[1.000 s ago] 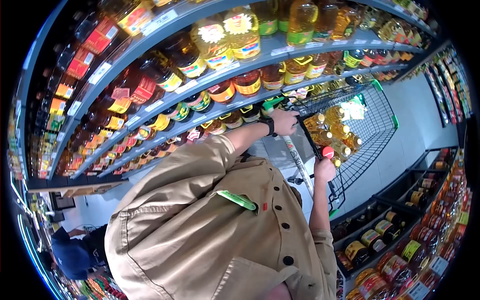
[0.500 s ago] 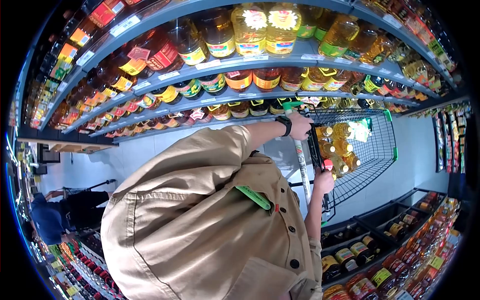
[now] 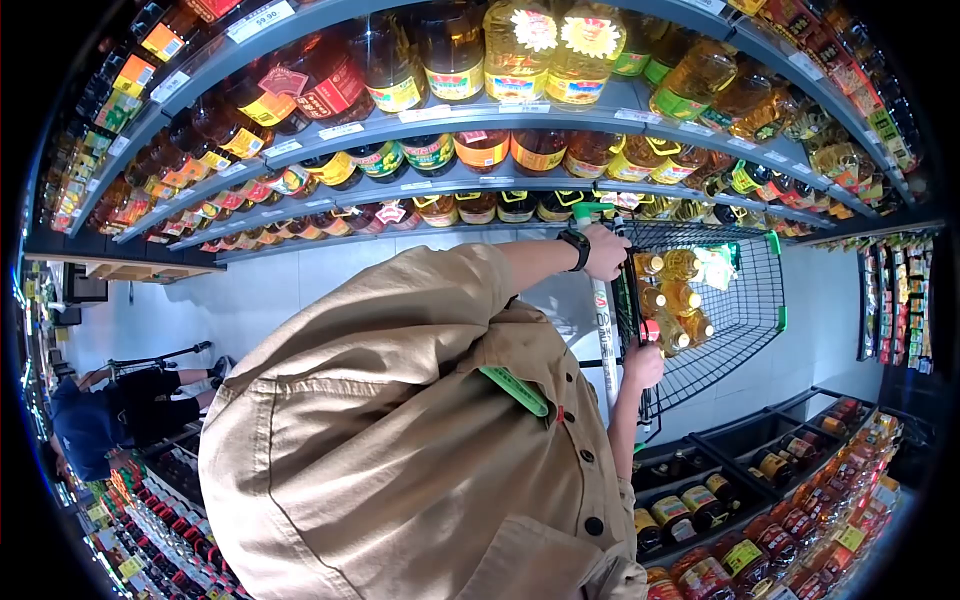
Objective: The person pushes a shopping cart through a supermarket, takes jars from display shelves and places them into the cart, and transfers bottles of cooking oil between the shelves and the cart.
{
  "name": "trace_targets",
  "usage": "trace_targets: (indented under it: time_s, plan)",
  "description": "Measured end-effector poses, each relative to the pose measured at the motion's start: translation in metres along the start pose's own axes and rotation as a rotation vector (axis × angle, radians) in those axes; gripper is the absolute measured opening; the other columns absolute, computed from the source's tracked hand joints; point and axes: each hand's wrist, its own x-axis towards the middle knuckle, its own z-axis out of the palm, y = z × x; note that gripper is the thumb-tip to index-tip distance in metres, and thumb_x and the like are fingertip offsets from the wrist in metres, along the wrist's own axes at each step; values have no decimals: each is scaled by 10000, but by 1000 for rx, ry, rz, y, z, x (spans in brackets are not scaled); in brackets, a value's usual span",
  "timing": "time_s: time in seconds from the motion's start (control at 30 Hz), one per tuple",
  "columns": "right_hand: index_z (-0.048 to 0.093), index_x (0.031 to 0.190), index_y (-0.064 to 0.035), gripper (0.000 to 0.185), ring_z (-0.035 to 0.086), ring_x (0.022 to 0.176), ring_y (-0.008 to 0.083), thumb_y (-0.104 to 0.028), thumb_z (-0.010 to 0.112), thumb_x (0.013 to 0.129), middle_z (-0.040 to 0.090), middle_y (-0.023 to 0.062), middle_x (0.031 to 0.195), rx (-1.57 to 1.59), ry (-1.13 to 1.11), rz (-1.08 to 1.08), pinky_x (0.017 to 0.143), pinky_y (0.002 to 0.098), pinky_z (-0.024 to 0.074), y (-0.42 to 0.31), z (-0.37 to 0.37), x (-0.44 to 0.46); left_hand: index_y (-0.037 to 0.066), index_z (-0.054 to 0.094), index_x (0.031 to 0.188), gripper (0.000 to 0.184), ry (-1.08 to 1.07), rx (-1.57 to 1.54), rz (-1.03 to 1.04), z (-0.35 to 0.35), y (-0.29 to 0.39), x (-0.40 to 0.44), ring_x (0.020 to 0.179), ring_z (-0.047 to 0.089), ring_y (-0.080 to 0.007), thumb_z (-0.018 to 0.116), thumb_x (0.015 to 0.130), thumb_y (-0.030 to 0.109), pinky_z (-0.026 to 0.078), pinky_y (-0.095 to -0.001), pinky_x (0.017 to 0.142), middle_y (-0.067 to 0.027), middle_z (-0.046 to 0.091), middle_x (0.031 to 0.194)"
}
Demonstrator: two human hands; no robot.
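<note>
My left hand (image 3: 605,251), with a dark watch on its wrist, is closed around the handle of a shopping cart (image 3: 735,350) near the handle's green end. Lower on the same handle my right hand (image 3: 643,366) is wrapped around it, beside a small red part (image 3: 650,330). The cart is black wire mesh with green corners. Inside it, close to the handle, lie several bottles of yellow oil (image 3: 682,298), with a white and green package (image 3: 716,266) beside them.
A long shelf (image 3: 400,125) with rows of oil bottles runs along the cart's left side. Across the aisle, a dark rack (image 3: 715,445) holds more bottles. Behind me a person in dark clothes (image 3: 85,425) stands at another cart (image 3: 160,358). Hanging packets (image 3: 905,300) line a display ahead.
The shelves shift a little in view, and the cart appears slightly lower and further left. Both hands stay on its handle. The person behind shows more of their legs.
</note>
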Motion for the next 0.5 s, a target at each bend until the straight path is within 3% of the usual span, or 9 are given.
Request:
trace_targets:
  time_s: [0.1, 0.2, 0.33, 0.43, 0.5]
  plan:
    - [697, 736, -75, 436, 695, 668, 348, -504, 777, 752, 699, 145, 706, -5, -19, 7, 622, 459, 553, -2, -3, 0, 38, 741, 938, 360, -23, -1, -3, -4, 2, 0, 948, 676, -320, 561, 828, 330, 544, -472, 789, -103, 621, 1231]
    - [687, 760, -79, 435, 696, 673, 343, -504, 777, 753, 700, 139, 722, -31, 0, -14, 613, 457, 555, 0, 1, 1, 74, 749, 989, 357, -87, 16, -36, -6, 3, 1, 995, 677, -297, 599, 856, 370, 525, -457, 824, -52, 554, 1409]
    - [662, 723, -84, 438, 691, 647, 337, -506, 775, 756, 692, 124, 700, -74, 6, -31, 586, 449, 551, 3, 5, 2, 68, 748, 975, 360, -86, 22, -28, -11, 5, 0, 949, 686, -307, 597, 856, 372, 531, -460, 801, -67, 545, 1416]
    - [692, 805, -49, 499, 709, 750, 378, -545, 731, 771, 713, 184, 780, -43, -109, 14, 690, 483, 566, 1, -2, 3, 62, 746, 971, 360, -107, 20, -33, -17, 7, -1, 949, 684, -313, 596, 855, 368, 532, -460, 801, -67, 539, 1423]
    - [700, 797, -58, 481, 704, 722, 379, -537, 730, 768, 709, 178, 758, -37, -83, 3, 670, 485, 565, 2, 2, 4, 53, 737, 942, 351, -96, 18, -31, -15, 6, 0, 933, 679, -320, 595, 855, 362, 530, -468, 789, -66, 561, 1371]
